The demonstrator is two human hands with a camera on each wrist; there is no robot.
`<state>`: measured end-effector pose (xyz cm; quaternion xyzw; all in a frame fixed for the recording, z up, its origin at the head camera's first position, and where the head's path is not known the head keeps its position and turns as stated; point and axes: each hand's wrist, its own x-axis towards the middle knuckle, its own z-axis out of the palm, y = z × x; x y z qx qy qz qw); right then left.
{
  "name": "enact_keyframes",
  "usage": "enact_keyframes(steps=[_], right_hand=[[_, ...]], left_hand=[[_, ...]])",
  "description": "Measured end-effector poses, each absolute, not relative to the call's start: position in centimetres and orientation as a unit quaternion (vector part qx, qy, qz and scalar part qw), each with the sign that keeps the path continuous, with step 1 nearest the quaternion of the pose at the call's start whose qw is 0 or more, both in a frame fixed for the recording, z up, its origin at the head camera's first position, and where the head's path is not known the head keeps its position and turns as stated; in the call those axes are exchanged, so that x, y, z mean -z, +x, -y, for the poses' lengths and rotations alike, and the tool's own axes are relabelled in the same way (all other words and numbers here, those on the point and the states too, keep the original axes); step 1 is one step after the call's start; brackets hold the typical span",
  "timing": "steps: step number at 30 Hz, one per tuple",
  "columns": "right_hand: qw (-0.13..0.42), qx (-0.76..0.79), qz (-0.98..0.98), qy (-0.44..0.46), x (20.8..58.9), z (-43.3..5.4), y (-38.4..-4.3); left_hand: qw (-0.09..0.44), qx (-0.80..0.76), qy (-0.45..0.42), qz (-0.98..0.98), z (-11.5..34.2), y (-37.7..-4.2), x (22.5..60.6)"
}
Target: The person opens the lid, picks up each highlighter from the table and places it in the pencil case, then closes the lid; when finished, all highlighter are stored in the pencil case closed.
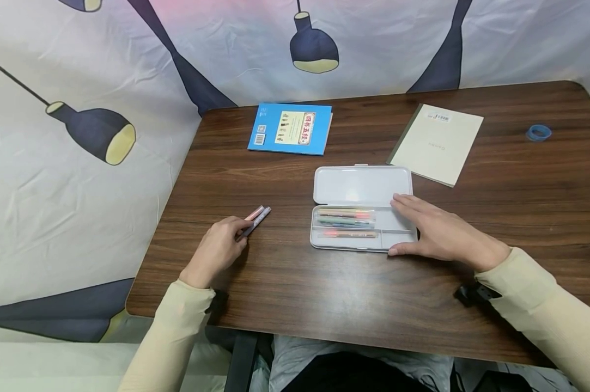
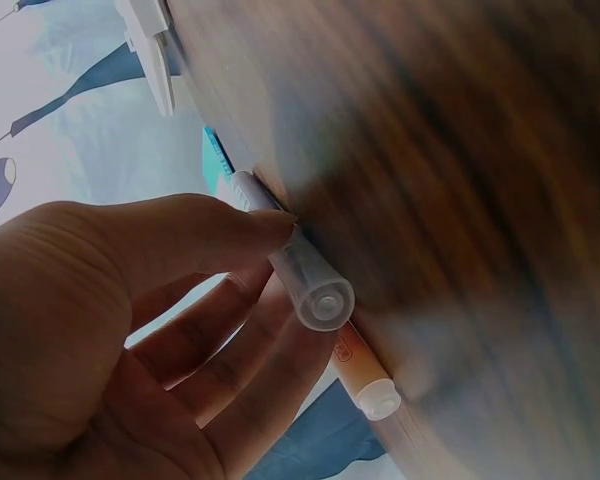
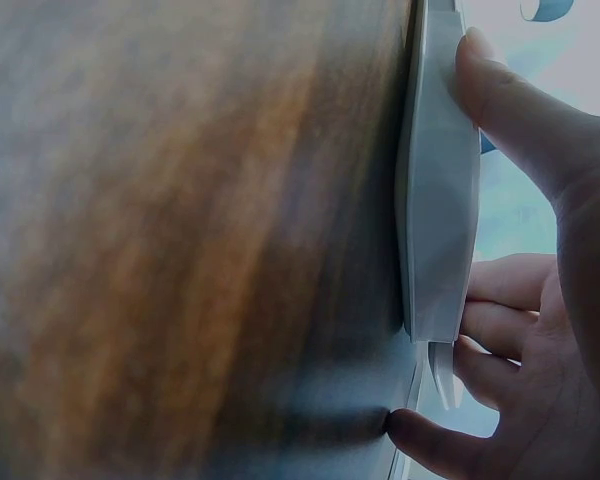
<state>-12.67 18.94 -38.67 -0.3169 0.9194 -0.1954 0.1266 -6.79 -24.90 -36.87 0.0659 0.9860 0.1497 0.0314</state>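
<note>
On the left of the table, my left hand [image 1: 217, 247] pinches a pen [image 2: 315, 280] with a clear end between thumb and fingers. Right beside it is an orange-pink pen [image 2: 365, 375]; whether the fingers also hold this one I cannot tell. A white pencil case [image 1: 395, 239] lies with its lid [image 1: 363, 184] folded back. Several pens [image 1: 346, 223] are in its left compartments. My right hand [image 1: 434, 231] holds the case's right end, thumb at the near edge [image 3: 445, 180] and fingers spread toward the hinge side.
A blue book [image 1: 265, 125] lies at the back left of the wooden table [image 1: 285, 288]. Behind the case is a pale notebook [image 1: 442, 141], its near corner close to the lid. A blue tape roll [image 1: 532, 137] sits at the far right. Patterned fabric hangs along the back.
</note>
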Motion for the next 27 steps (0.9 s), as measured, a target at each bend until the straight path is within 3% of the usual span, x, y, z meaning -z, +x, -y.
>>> enact_keyframes(steps=[7, 15, 27], right_hand=[[0.129, 0.199, -0.919, -0.316, 38.8, -18.9, -12.7], [0.122, 0.198, -0.919, -0.317, 38.8, -18.9, -12.6], [0.132, 0.200, -0.920, -0.310, 38.6, -18.9, -12.5]], left_hand=[[0.039, -0.141, 0.060, -0.987, 24.8, -6.6, 36.6], [0.008, -0.139, 0.084, -0.987, 24.1, -6.4, 35.8], [-0.039, -0.134, 0.191, -0.972, 19.6, -6.8, 34.4]])
